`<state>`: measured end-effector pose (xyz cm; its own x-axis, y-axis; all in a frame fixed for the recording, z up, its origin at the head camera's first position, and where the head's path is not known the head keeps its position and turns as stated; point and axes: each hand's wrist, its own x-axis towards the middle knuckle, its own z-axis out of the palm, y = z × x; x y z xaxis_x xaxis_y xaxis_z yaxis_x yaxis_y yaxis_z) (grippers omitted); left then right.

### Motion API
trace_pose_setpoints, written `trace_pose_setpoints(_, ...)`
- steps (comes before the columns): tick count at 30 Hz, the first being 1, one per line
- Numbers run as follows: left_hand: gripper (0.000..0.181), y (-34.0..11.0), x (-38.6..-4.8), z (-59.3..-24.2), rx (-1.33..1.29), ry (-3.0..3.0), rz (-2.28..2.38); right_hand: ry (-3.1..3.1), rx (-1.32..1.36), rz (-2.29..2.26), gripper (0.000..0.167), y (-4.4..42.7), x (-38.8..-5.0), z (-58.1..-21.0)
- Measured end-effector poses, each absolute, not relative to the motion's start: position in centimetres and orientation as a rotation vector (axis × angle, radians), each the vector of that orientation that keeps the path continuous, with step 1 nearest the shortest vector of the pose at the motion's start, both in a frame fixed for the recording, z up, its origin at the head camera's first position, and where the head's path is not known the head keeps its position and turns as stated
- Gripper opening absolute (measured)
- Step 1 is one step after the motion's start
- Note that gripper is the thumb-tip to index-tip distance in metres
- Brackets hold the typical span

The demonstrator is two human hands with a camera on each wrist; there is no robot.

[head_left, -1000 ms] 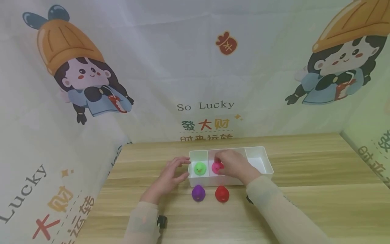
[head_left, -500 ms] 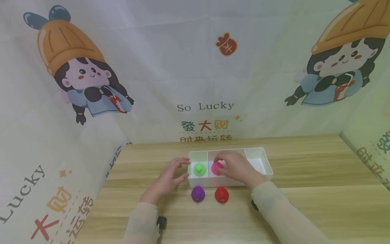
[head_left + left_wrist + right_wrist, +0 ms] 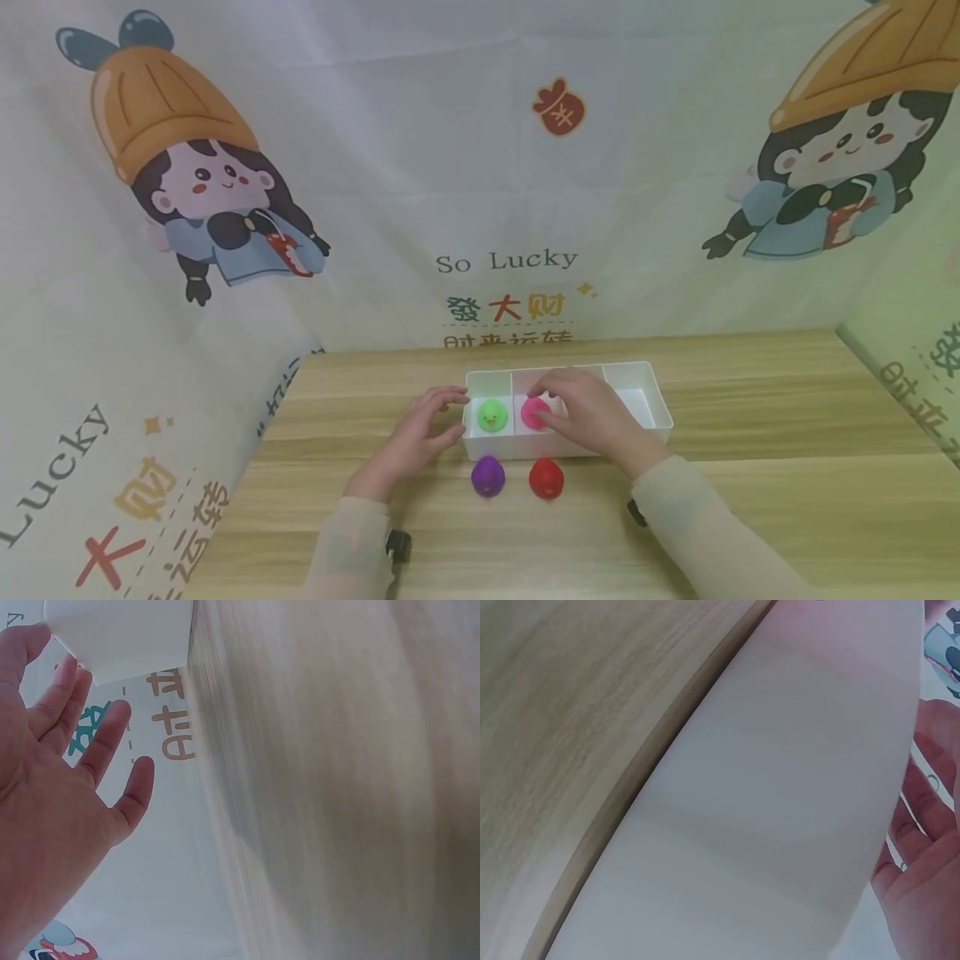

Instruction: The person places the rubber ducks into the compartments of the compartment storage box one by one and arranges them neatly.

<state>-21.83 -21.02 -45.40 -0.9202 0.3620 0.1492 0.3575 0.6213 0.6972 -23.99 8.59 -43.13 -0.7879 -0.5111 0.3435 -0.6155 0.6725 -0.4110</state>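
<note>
In the white box (image 3: 532, 448), two are in, green duck (image 3: 492, 413) left, pink duck (image 3: 531, 413) middle under the right hand (image 3: 592, 412), fingers parted, any pinch unclear, as the left hand (image 3: 420, 429) spreads its fingers at the left end, purple duck (image 3: 487, 477) and red duck (image 3: 546, 478) remaining outside, near side.

On the back cloth (image 3: 420, 167), above the far edge of the table (image 3: 750, 392), I read "So Lucky" (image 3: 507, 260), then "發大财" (image 3: 505, 307), then "时来运转" (image 3: 510, 340), its bottom hidden by this edge. Beyond the table's left edge, the left cloth (image 3: 90, 358) carries "Lucky" (image 3: 60, 473) and "大财" (image 3: 133, 533).
</note>
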Motion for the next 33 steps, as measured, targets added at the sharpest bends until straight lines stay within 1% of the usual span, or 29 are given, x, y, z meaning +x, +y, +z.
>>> trace_pose_setpoints(7,0.042,-21.1,-21.8,-45.6,0.630,2.831,1.220,-2.624,0.923,0.800,0.021,8.7,-23.4,-43.1)
trace_pose_setpoints(20,0.041,-21.1,-21.8,-46.0,0.645,2.830,1.241,-2.636,0.895,0.707,0.024,9.0,-22.0,-42.9)
trace_pose_setpoints(33,0.042,-21.1,-21.9,-45.9,0.655,2.821,1.238,-2.596,0.957,0.844,0.023,9.3,-20.5,-43.3)
